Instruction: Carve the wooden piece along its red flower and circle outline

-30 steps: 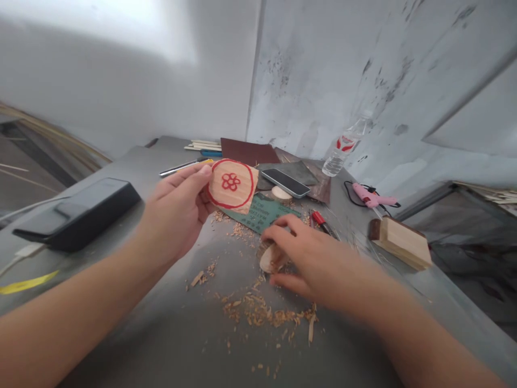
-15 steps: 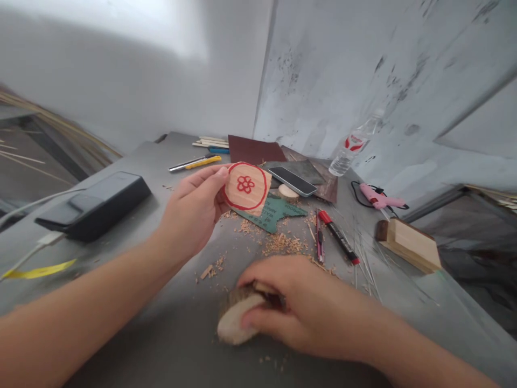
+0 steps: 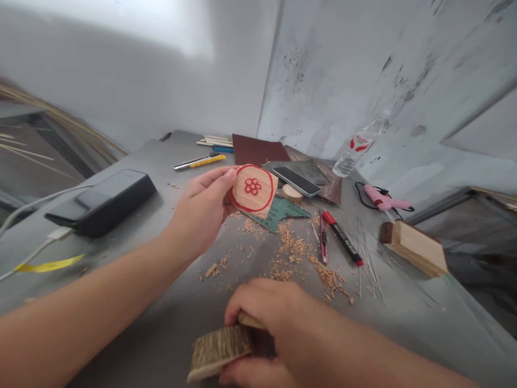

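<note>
Between thumb and fingers, my left hand [image 3: 205,202] pinches a thin wooden piece [image 3: 264,188] by its left edge, raised over the table. A red marker circle with a small red flower inside is drawn on it. Low in the view, my right hand [image 3: 278,334] grips a thick wood slice [image 3: 220,347] with rough brown bark around its side, tilted near the table. A second pale wooden edge [image 3: 251,320] shows under the right fingers; its shape is mostly hidden. Green sandpaper [image 3: 278,213] and wood shavings [image 3: 293,242] lie beyond the hands.
A phone [image 3: 297,181] rests partly on a small wood slice [image 3: 292,193]. Rightward are a red-capped marker [image 3: 343,238], a pink cutter [image 3: 323,237], thin wires [image 3: 369,264], a wooden block [image 3: 416,248], a pink glue gun [image 3: 385,199] and a bottle [image 3: 359,144]. A black device [image 3: 103,202] stands left.
My right hand has moved down and left with the wood slice, which now shows its bark side. More shavings are uncovered behind it. The left hand still holds the drawn piece.
</note>
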A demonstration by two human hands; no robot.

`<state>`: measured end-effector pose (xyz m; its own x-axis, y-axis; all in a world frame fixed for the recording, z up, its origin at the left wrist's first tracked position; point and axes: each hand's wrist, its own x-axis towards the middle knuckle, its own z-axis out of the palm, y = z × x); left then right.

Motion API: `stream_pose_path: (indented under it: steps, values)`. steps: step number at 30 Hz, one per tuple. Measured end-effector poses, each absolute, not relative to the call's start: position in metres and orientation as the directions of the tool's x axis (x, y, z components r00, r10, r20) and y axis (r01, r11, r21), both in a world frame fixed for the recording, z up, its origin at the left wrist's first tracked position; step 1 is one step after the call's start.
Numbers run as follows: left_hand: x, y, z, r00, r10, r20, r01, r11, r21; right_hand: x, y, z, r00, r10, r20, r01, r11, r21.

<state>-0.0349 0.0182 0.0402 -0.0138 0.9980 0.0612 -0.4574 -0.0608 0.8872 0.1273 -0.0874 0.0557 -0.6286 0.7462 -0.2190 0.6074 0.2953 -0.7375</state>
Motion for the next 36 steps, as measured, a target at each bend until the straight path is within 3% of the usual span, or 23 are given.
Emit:
stream_pose_path:
  steps: [3,5,8,9,11,14,15,17,21,25,27,28,30,32,33,36]
  values:
    - [-0.035,0.018,0.041,-0.015,0.998,0.054,-0.436,-0.055,0.898,0.132,-0.074,0.045,-0.528,0.842,-0.106,0.715,0.374,-0.590]
    - [-0.035,0.018,0.041,-0.022,0.998,0.057,-0.433,-0.061,0.899,0.143,-0.053,0.041,-0.394,0.918,-0.043,0.833,0.336,-0.440]
    - [-0.035,0.018,0.039,-0.021,0.998,0.065,-0.432,-0.068,0.899,0.162,-0.029,0.047,-0.290,0.954,0.083,0.901,0.301,-0.311]
    - [-0.036,0.018,0.038,-0.015,0.997,0.071,-0.429,-0.070,0.901,0.165,-0.027,0.051,-0.278,0.955,0.102,0.892,0.296,-0.342]
    - [-0.037,0.019,0.037,-0.003,0.996,0.087,-0.415,-0.081,0.906,0.168,-0.033,0.062,-0.369,0.930,0.003,0.796,0.318,-0.515]
    - [-0.037,0.019,0.036,-0.002,0.996,0.087,-0.394,-0.081,0.916,0.160,-0.055,0.076,-0.654,0.716,-0.243,0.648,0.366,-0.668]
    - [-0.037,0.019,0.036,-0.005,0.997,0.077,-0.395,-0.073,0.916,0.158,-0.061,0.077,-0.709,0.646,-0.282,0.634,0.409,-0.657]
    - [-0.037,0.019,0.036,-0.006,0.999,0.054,-0.404,-0.052,0.913,0.155,-0.065,0.076,-0.708,0.639,-0.300,0.661,0.452,-0.599]
    - [-0.037,0.019,0.035,0.008,0.998,0.059,-0.400,-0.051,0.915,0.169,-0.039,0.065,-0.532,0.832,-0.156,0.796,0.430,-0.426]
    - [-0.038,0.019,0.036,0.003,0.997,0.071,-0.420,-0.063,0.905,0.191,-0.019,0.068,-0.376,0.926,0.024,0.881,0.365,-0.301]
    - [-0.039,0.020,0.038,-0.018,0.998,0.068,-0.447,-0.068,0.892,0.194,-0.024,0.075,-0.412,0.910,-0.049,0.830,0.353,-0.433]
    - [-0.040,0.020,0.040,-0.033,0.997,0.068,-0.462,-0.075,0.884,0.193,-0.029,0.079,-0.488,0.860,-0.152,0.774,0.346,-0.530]
    - [-0.040,0.021,0.044,-0.063,0.996,0.067,-0.492,-0.089,0.866,0.188,-0.040,0.084,-0.667,0.648,-0.368,0.681,0.331,-0.653]
    - [-0.040,0.021,0.047,-0.081,0.995,0.054,-0.507,-0.088,0.858,0.184,-0.044,0.086,-0.729,0.477,-0.490,0.666,0.331,-0.668]
    - [-0.039,0.021,0.048,-0.087,0.995,0.040,-0.506,-0.078,0.859,0.184,-0.043,0.086,-0.719,0.458,-0.524,0.685,0.335,-0.647]
    - [-0.038,0.020,0.048,-0.078,0.997,0.013,-0.487,-0.050,0.872,0.190,-0.030,0.082,-0.609,0.577,-0.545,0.777,0.297,-0.555]
